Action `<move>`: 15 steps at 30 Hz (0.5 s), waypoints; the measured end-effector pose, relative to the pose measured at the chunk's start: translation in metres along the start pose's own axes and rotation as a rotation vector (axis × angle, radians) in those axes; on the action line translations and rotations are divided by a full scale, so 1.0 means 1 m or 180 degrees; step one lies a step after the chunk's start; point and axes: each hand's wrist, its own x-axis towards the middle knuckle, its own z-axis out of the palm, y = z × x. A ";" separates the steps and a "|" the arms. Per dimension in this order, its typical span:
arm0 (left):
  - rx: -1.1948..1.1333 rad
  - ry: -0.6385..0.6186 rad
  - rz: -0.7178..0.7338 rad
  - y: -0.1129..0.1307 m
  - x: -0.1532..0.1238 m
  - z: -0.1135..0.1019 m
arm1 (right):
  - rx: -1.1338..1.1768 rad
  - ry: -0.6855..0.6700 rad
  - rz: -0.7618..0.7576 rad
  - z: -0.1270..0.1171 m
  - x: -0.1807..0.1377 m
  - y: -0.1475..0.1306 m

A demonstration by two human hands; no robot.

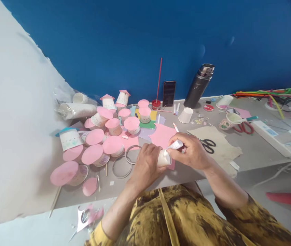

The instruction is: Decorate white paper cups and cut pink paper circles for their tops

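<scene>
My left hand (147,164) is closed round a small white paper cup (163,159), tilted on its side above the table. Between the thumb and fingers of my right hand (193,150) is a small white glue tube (176,145), its narrow tip touching the cup near the rim. Beneath the cup lies pink paper (161,133). Two grey rings (122,167) rest on the table beside my left hand. Close to my right hand, black-handled scissors (208,146) lie on a beige cloth-like sheet (222,143), their blades partly hidden by the hand.
Several paper cups with pink discs (93,154) crowd the left side, before wrapped stacks of cups (77,111). Along the blue wall stand a phone (169,93) and a dark flask (198,87). A white cup (185,115), red-handled scissors (244,127) and a power strip (272,136) sit rightward.
</scene>
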 end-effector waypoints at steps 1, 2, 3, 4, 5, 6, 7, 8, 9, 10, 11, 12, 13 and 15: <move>-0.0014 0.0015 0.0080 0.000 0.000 0.000 | -0.0005 -0.0004 0.0133 0.000 0.001 0.002; -0.0024 0.0047 0.0159 0.000 -0.001 0.000 | 0.0011 -0.0023 0.0312 0.001 0.003 0.005; -0.0041 0.0096 0.0233 0.000 -0.001 0.000 | 0.0063 -0.0066 0.0508 0.000 0.004 0.009; -0.0069 0.0153 0.0291 0.000 -0.002 0.000 | 0.0146 -0.0116 0.0702 -0.001 0.005 0.013; -0.0118 0.0215 0.0335 0.000 -0.002 0.000 | 0.0262 -0.0161 0.0876 -0.002 0.006 0.016; -0.0198 0.0280 0.0361 0.000 -0.002 0.000 | 0.0401 -0.0192 0.1015 -0.003 0.007 0.020; -0.0310 0.0337 0.0361 0.000 -0.002 0.001 | 0.0543 -0.0193 0.1115 -0.004 0.007 0.023; -0.0443 0.0379 0.0322 0.000 -0.003 0.001 | 0.0676 -0.0168 0.1184 -0.005 0.006 0.026; -0.0593 0.0412 0.0239 0.001 -0.003 0.001 | 0.0791 -0.0125 0.1230 -0.006 0.005 0.028; -0.0747 0.0437 0.0113 0.001 -0.002 0.001 | 0.0886 -0.0065 0.1263 -0.006 0.003 0.029; -0.0891 0.0451 -0.0042 0.001 -0.002 0.002 | 0.0952 0.0008 0.1291 -0.006 0.000 0.029; -0.1010 0.0455 -0.0219 0.001 -0.002 0.003 | 0.0987 0.0092 0.1309 -0.005 -0.002 0.028; -0.1101 0.0452 -0.0400 0.001 -0.002 0.004 | 0.0994 0.0180 0.1302 -0.004 -0.005 0.026; -0.1203 0.0446 -0.0724 0.002 0.000 0.005 | 0.0943 0.0345 0.1195 -0.002 -0.010 0.021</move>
